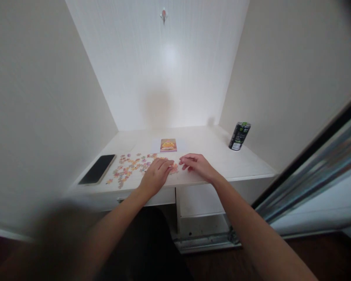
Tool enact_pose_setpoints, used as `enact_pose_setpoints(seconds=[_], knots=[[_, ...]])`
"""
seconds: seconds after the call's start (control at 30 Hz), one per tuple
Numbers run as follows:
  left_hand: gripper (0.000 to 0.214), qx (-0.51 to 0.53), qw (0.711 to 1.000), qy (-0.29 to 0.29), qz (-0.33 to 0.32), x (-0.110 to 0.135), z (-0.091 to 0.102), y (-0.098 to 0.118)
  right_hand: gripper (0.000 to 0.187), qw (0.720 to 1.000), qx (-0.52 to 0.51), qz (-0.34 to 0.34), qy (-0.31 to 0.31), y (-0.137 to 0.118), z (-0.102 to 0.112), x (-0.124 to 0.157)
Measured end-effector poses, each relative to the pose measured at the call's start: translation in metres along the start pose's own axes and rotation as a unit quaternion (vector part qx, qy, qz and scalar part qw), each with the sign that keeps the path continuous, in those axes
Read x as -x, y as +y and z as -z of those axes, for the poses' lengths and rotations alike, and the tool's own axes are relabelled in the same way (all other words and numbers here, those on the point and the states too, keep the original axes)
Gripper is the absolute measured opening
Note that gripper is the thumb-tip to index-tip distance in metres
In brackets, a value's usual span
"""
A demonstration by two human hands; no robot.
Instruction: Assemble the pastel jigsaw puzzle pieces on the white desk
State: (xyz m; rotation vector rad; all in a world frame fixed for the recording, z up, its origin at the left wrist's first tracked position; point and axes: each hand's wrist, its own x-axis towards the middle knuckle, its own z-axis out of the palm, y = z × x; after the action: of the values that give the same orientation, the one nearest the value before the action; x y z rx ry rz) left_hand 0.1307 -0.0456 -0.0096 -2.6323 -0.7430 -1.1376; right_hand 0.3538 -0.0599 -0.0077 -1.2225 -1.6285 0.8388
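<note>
My left hand (156, 174) is over the white desk (219, 166), its fingers bent and drawn together at the puzzle pieces (174, 168) near the front edge. Those pinkish-orange pieces lie between my two hands, partly covered by my left fingertips. Just to their right, my right hand (199, 165) is curled, thumb and fingertips brought close together; anything small in them is too blurred to make out. More loose puzzle pieces (128, 168) are scattered to the left of my left hand. Behind my hands lies a small picture card (168, 145) showing a yellow figure.
A phone (98, 169) with a dark screen lies at the desk's left end. Toward the right wall stands a black drink can (239, 136) with green marks. Walls enclose the desk on three sides. A drawer (146, 198) and open shelves (203, 201) are below.
</note>
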Motion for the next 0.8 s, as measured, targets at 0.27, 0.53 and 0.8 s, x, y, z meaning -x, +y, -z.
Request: enact_pose_setpoints(seconds=[0.27, 0.53, 0.8], knots=[[0.018, -0.048, 0.998, -0.016, 0.025, -0.002, -0.009, 0.007, 0.024, 0.988, -0.081, 0.006, -0.134, 0.011, -0.004, -0.026], [0.028, -0.027, 0.996, -0.079, 0.009, 0.000, -0.006, 0.015, 0.011, 0.963, 0.047, -0.017, -0.265, 0.014, 0.021, -0.055], [0.023, 0.003, 0.993, -0.114, -0.014, 0.001, -0.009, 0.011, 0.012, 0.941, 0.130, -0.017, -0.311, 0.008, 0.018, -0.062]])
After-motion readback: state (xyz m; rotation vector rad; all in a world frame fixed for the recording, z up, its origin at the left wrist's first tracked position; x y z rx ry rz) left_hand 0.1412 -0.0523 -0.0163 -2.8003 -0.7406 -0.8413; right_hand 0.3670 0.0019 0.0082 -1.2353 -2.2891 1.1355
